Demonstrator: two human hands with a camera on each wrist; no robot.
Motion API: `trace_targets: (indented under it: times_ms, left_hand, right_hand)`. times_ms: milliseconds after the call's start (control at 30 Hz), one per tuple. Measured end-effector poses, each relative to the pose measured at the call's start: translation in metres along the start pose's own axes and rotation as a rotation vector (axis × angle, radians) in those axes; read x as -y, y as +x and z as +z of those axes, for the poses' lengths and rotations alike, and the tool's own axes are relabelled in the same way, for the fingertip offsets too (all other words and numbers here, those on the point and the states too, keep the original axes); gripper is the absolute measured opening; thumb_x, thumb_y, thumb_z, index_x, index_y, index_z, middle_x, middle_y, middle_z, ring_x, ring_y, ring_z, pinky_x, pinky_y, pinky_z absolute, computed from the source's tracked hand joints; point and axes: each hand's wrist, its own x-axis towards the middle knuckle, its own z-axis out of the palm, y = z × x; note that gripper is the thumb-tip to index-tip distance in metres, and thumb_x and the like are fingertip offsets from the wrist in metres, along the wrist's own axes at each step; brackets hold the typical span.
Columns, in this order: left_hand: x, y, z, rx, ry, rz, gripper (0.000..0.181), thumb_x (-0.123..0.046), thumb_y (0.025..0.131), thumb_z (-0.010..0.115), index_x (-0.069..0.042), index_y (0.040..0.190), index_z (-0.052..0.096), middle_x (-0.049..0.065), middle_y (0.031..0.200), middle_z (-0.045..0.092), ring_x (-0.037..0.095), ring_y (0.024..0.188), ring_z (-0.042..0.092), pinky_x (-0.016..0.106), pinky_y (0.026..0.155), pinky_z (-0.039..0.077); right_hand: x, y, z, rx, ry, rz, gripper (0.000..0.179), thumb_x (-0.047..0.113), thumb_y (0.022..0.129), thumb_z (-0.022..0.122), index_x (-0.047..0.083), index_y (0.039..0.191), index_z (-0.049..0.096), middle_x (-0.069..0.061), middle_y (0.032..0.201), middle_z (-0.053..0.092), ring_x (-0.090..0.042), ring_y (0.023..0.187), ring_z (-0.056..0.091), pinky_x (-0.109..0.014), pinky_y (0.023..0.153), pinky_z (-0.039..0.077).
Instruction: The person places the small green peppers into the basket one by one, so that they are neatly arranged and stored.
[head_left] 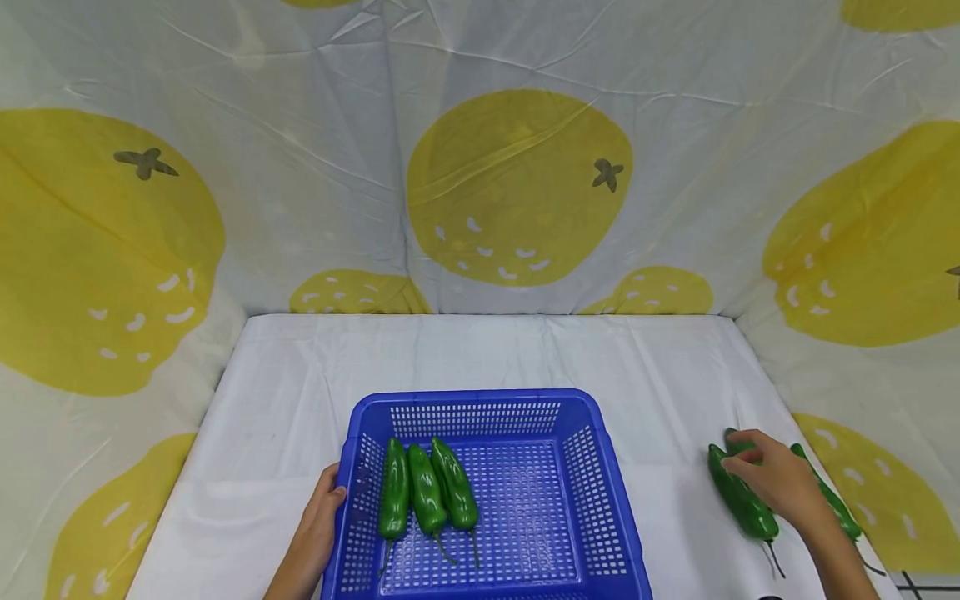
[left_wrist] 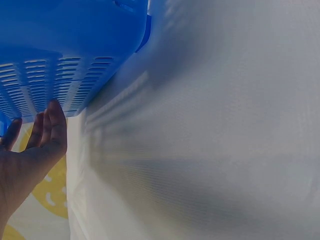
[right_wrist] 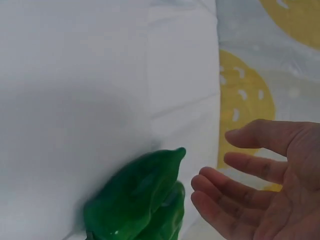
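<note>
A blue plastic basket (head_left: 480, 403) with slotted walls stands in front of me, and three glossy green peppers (head_left: 393, 492) lie side by side in its left half. My left hand (head_left: 322, 517) touches the outside of the basket's left wall; in the left wrist view its fairly straight fingers (left_wrist: 58, 127) meet the slotted side. On the right, my right hand (head_left: 776, 479) hovers over a green pepper (head_left: 738, 500), and another pepper (head_left: 735, 443) shows partly behind it. Loosely bent and holding nothing, the right fingers (right_wrist: 235, 187) are beside the pepper tips in the right wrist view.
One more green pepper (head_left: 828, 496) lies at the table's right edge, partly covered by the right forearm. White cloth (head_left: 300, 400) covers the table. Curtains with yellow fruit prints (head_left: 517, 187) enclose its back and both sides. A small dark object (head_left: 770, 597) shows at the bottom edge.
</note>
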Motion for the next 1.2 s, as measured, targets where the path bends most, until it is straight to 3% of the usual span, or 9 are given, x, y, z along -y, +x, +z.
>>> trace_targets:
  times_ms: [300,600,933,1200]
  left_hand:
    - [0.000,-0.001,-0.001,0.011,-0.026,-0.020,0.040,-0.016,0.107,0.023,-0.010,0.146,0.032,0.026,0.128,0.047,0.035,0.102,0.057,0.045,0.077,0.051]
    - [-0.001,0.000,0.001,-0.003,0.016,-0.006,0.041,-0.014,0.106,0.023,-0.008,0.146,0.032,0.024,0.132,0.047,0.035,0.110,0.055,0.043,0.083,0.049]
    - [-0.002,0.000,0.001,-0.006,0.016,0.002,0.041,-0.015,0.107,0.024,-0.007,0.146,0.033,0.025,0.132,0.047,0.035,0.108,0.055,0.044,0.081,0.050]
    - [-0.003,0.000,0.001,-0.010,0.031,0.004,0.041,-0.014,0.106,0.024,-0.006,0.145,0.033,0.024,0.131,0.047,0.034,0.110,0.054,0.042,0.084,0.048]
  right_hand:
    - [-0.023,0.002,0.005,0.067,-0.048,0.079,0.052,0.026,0.092,0.067,-0.011,0.125,0.051,-0.029,0.103,0.064,-0.041,0.086,0.063,-0.050,0.066,0.049]
    - [-0.038,0.010,0.017,0.115,-0.034,0.143,0.063,0.029,0.088,0.072,-0.014,0.127,0.049,-0.035,0.108,0.062,-0.049,0.095,0.060,-0.055,0.071,0.049]
    - [-0.045,0.008,0.024,0.088,-0.024,0.148,0.061,0.025,0.087,0.071,-0.017,0.124,0.049,-0.027,0.093,0.066,-0.037,0.082,0.064,-0.051,0.069,0.051]
    - [-0.044,0.005,0.022,0.084,-0.021,0.152,0.061,0.026,0.088,0.070,-0.018,0.125,0.047,-0.025,0.092,0.067,-0.033,0.080,0.065,-0.048,0.067,0.051]
